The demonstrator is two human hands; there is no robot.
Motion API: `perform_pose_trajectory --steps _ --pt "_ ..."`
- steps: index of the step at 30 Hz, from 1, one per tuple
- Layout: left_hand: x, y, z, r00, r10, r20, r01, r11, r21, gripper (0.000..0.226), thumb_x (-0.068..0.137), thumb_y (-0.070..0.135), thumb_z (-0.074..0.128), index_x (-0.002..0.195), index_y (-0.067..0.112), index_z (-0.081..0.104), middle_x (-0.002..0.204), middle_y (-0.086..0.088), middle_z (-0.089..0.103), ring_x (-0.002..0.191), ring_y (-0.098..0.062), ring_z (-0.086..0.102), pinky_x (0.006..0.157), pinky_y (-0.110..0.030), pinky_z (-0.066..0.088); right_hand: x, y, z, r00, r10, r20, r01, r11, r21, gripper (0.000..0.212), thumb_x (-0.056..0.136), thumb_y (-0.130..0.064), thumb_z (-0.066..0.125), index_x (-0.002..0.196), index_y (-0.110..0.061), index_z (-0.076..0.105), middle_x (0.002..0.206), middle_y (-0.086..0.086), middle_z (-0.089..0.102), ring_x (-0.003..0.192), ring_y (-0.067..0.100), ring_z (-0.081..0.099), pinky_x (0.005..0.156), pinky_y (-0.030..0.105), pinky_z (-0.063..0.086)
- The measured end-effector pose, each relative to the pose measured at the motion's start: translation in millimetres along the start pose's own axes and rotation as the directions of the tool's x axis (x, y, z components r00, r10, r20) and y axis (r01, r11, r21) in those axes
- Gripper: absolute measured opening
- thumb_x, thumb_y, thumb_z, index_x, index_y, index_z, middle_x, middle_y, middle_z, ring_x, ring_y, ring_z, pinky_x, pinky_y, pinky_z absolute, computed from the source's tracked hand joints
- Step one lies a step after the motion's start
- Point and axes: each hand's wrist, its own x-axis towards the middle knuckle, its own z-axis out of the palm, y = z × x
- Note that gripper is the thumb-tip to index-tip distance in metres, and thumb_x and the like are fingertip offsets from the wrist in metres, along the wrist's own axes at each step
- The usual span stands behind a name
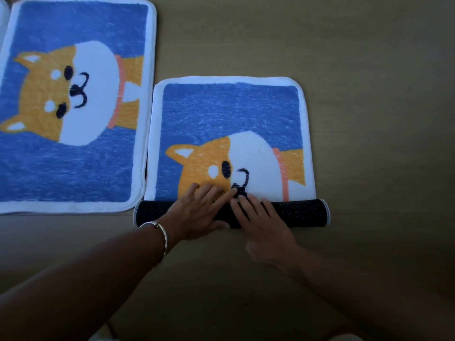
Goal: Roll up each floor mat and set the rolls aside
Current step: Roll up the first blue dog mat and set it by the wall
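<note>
A blue floor mat (229, 114) with an orange and white dog lies in the middle of the floor, its near end rolled into a dark roll (302, 212) that shows the black dotted backing. My left hand (199, 210), with a silver bracelet on the wrist, lies flat across the roll's middle, fingers spread onto the dog picture. Beside it, my right hand (261, 220) presses on the roll too, fingers apart. A second, same-patterned mat (73, 107) lies flat to the left.
The wooden floor (369, 94) stretches bare to the right and behind the mats. The white edge of a third mat (3, 18) shows at the far left.
</note>
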Motion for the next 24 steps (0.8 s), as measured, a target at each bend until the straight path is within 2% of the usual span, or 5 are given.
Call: perform_pose_trajectory --steps 3,8,12,17,24 --pt "1 -4 -10 0.998 -0.068 0.009 0.068 0.997 -0.048 0.072 0.091 0.064 0.020 0.141 0.014 0.034 0.128 -0.011 0.054 0.112 -0.029 0.055 0.082 -0.043 0.051 20 10 -10 0.997 0.020 0.071 -0.020 1.000 0.001 0.102 0.064 -0.034 0.076 0.147 -0.007 0.023 0.147 0.017 0.039 0.135 0.035 0.039 0.108 0.048 0.033" --pt "-14 26 -3 0.994 -0.106 -0.001 0.106 0.994 0.007 0.067 0.088 0.047 0.027 0.144 0.011 0.026 0.143 -0.017 0.042 0.130 -0.034 0.043 0.102 -0.058 0.037 41 27 -23 0.990 -0.034 0.138 0.038 0.999 -0.026 0.115 0.079 -0.058 0.063 0.150 -0.011 -0.014 0.159 0.014 -0.010 0.147 0.029 -0.008 0.117 0.043 0.001" --pt "-7 20 0 0.993 -0.119 -0.017 0.120 0.989 0.084 0.077 0.086 0.053 0.036 0.147 0.010 0.016 0.150 -0.017 0.032 0.137 -0.034 0.033 0.105 -0.060 0.032 51 31 -24 0.992 -0.014 0.128 0.020 0.999 -0.042 0.123 0.071 -0.065 0.066 0.151 -0.008 -0.009 0.160 0.014 -0.003 0.147 0.030 -0.003 0.117 0.043 0.003" --pt "16 -4 -4 0.992 -0.128 0.009 0.125 0.980 0.153 0.080 0.084 0.060 0.023 0.146 0.010 0.013 0.150 -0.014 0.033 0.137 -0.030 0.035 0.105 -0.055 0.035 52 33 -26 0.999 0.021 -0.049 -0.022 1.000 -0.017 0.119 0.041 -0.059 0.086 0.137 -0.001 0.047 0.137 0.019 0.051 0.129 0.035 0.047 0.102 0.050 0.039" --pt "34 -24 -8 0.990 -0.140 0.036 0.131 0.975 0.178 0.111 0.065 0.086 0.022 0.147 0.013 0.009 0.153 -0.015 0.027 0.140 -0.031 0.030 0.104 -0.058 0.033 39 23 -17 0.996 0.073 -0.056 -0.076 0.996 -0.055 0.125 0.042 -0.062 0.084 0.139 -0.002 0.033 0.140 0.020 0.047 0.132 0.036 0.043 0.108 0.049 0.032"
